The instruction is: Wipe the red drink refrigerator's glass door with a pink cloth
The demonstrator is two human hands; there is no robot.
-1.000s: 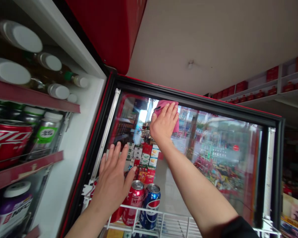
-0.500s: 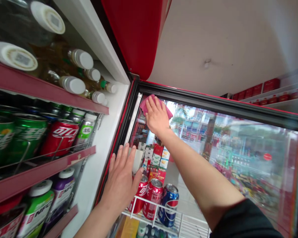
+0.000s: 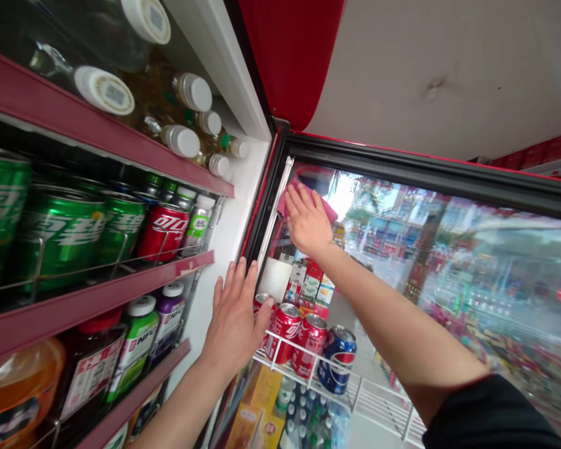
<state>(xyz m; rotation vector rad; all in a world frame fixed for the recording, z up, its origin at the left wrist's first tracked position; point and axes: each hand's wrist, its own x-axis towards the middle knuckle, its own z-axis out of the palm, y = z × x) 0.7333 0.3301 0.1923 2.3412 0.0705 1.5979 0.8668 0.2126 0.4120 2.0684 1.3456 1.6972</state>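
My right hand (image 3: 307, 223) lies spread on a pink cloth (image 3: 328, 212), pressing it to the inner side of a glass door (image 3: 490, 268) near its upper hinge-side corner. Much of the cloth is covered by my fingers. My left hand (image 3: 231, 315) is open, fingers extended, at the door's black sealing edge (image 3: 260, 215); whether it rests there or hovers, I cannot tell. Below and right of it, red cola cans (image 3: 287, 324) and a blue Pepsi can (image 3: 339, 362) stand in a white wire rack (image 3: 359, 399) on the door.
On the left, fridge shelves with dark pink front strips (image 3: 121, 149) hold green cans (image 3: 68, 218), a red can (image 3: 164, 227) and several capped bottles (image 3: 182, 140). A red panel (image 3: 294, 56) juts out above the door. Street scenery shows in the glass.
The view has shifted, so the shelves and door sit farther right and the lower door rack shows more. My right hand with the cloth is slightly lower on the glass.
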